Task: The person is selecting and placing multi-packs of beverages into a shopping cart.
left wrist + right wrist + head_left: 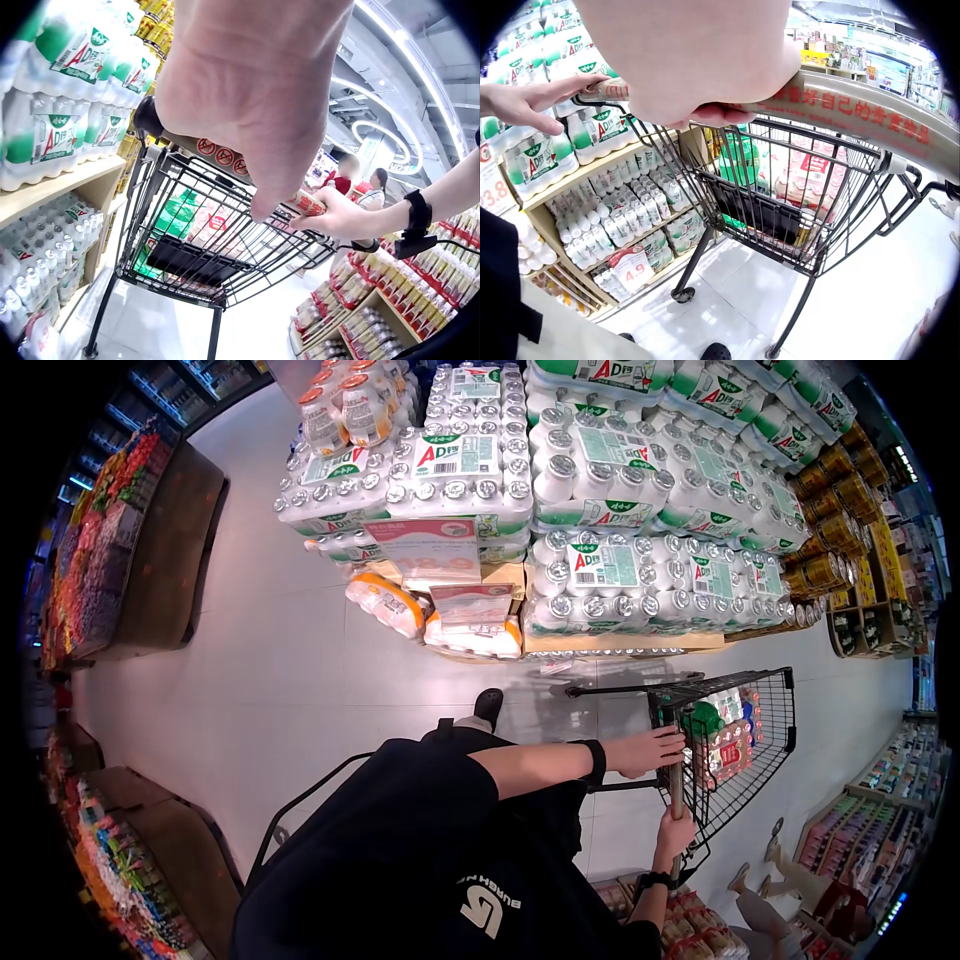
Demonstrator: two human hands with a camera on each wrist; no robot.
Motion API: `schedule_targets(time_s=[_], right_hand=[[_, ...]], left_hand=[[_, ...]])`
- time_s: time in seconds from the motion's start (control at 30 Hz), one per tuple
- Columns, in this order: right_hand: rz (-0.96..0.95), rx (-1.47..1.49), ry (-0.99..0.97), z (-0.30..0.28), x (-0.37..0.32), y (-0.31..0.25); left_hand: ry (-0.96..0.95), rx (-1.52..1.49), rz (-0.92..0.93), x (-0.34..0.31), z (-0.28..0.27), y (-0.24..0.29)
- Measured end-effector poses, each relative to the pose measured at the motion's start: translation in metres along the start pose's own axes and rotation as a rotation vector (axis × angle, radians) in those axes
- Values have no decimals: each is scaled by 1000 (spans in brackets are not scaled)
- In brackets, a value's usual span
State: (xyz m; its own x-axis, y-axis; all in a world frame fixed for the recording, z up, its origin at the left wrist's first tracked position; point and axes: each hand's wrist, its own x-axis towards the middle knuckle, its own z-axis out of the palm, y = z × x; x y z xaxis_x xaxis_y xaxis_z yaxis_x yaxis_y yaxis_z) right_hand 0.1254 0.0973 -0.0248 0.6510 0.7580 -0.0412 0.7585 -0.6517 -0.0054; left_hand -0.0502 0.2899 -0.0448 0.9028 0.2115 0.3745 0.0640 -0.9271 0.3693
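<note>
A black wire shopping cart stands to the right in the head view. My left hand rests across the far end of its handle, with fingers nearly straight and the thumb apart; in the right wrist view the left hand lies flat at that end. My right hand grips the handle nearer the other end, fingers curled round it, as the left wrist view shows of the right hand too. Inside the cart are a green-wrapped item and a pack of red-labelled bottles.
Stacked packs of white bottles fill a display beside the cart, with price signs in front. Gold cans stand beyond. Another person is at the lower right, near shelves. Candy-coloured displays line the left.
</note>
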Motion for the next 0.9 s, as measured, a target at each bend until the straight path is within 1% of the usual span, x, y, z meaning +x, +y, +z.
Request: schedule_targets(time_s=[0.1, 0.2, 0.3, 0.4, 0.5, 0.53, 0.63, 0.67, 0.77, 0.8, 0.83, 0.9], right_hand=[[-6, 37, 27, 3, -14, -7], [-11, 19, 38, 0, -28, -20], [16, 12, 8, 1, -38, -28], [19, 4, 26, -1, -50, -37], [47, 7, -15, -12, -61, -52], [35, 8, 2, -13, -65, -55], [17, 47, -6, -24, -77, -69], [8, 43, 9, -27, -82, -73], [-31, 72, -15, -31, -91, -75], [-25, 106, -2, -35, -96, -79], [-30, 123, -33, -32, -98, -77], [-111, 130, 18, -27, -102, -76]], left_hand=[[34, -44, 1, -15, -3, 1], [69, -12, 5, -28, 2, 2], [74, 16, 14, -41, -1, 3], [-5, -11, 30, -53, -13, 4], [-63, -64, 21, -64, -35, 10], [-94, -45, 6, -66, -36, 12], [-60, 51, -17, -76, -37, 19], [-76, 77, -29, -80, -40, 21], [-84, 33, -96, -88, -56, 34], [-129, 104, -134, -89, -56, 40], [-169, 119, -174, -90, -61, 47], [-235, 148, -246, -89, -67, 59]])
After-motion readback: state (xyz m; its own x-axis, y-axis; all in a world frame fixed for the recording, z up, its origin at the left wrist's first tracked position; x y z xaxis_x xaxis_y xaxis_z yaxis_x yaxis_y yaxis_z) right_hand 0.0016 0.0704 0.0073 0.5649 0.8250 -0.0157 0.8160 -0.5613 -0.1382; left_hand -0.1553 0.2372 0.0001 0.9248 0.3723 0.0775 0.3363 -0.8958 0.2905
